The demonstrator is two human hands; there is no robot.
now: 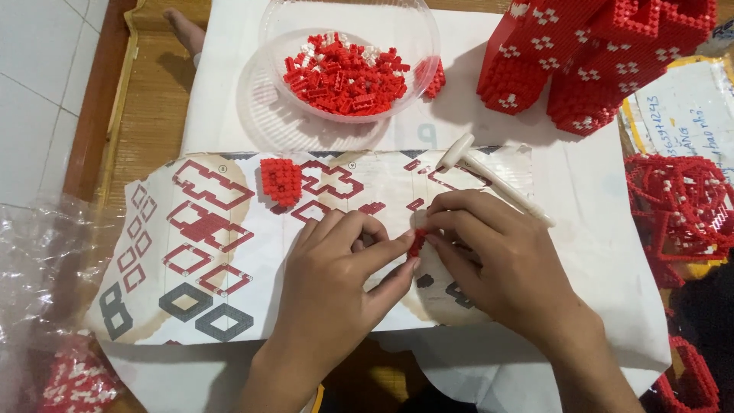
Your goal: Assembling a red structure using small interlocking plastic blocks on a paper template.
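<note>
White paper-covered table (596, 229), printed diagram sheet (229, 252) under both hands. Big red-and-white brick structure (589, 61) well beyond right hand; clear plastic bowl of red bricks (344, 69) beyond left. White plastic tool (489, 180) just past right knuckles. Left hand (336, 283) and right hand (497, 260) both pinch small red brick piece (417, 242) between fingertips. Risk: tiny part, fingertip-only hold; uneven squeeze could pop it loose.
</note>
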